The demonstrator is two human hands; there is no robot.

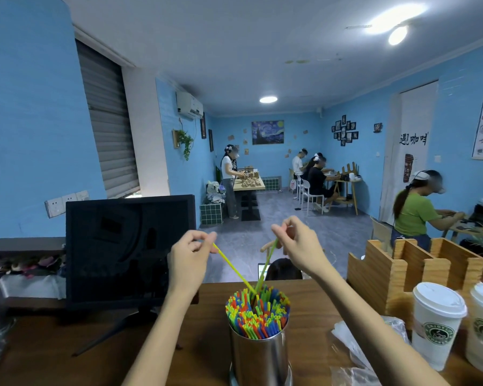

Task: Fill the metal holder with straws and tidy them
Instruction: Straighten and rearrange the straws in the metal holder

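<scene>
A shiny metal holder (260,355) stands upright on the wooden counter at bottom centre, packed with several coloured straws (258,313). My left hand (188,256) is raised above and to the left of it, pinching the top end of a yellow straw (233,267) that slants down into the bunch. My right hand (299,245) is raised above and to the right, pinching the top of a green straw (265,270) whose lower end also sits among the others. The two straws cross just over the holder.
A black monitor (129,249) stands at the left on the counter (53,355). At the right are a wooden organiser (385,277), two lidded paper cups (437,324) and a clear plastic bag (354,355). Several people work at tables further back in the room.
</scene>
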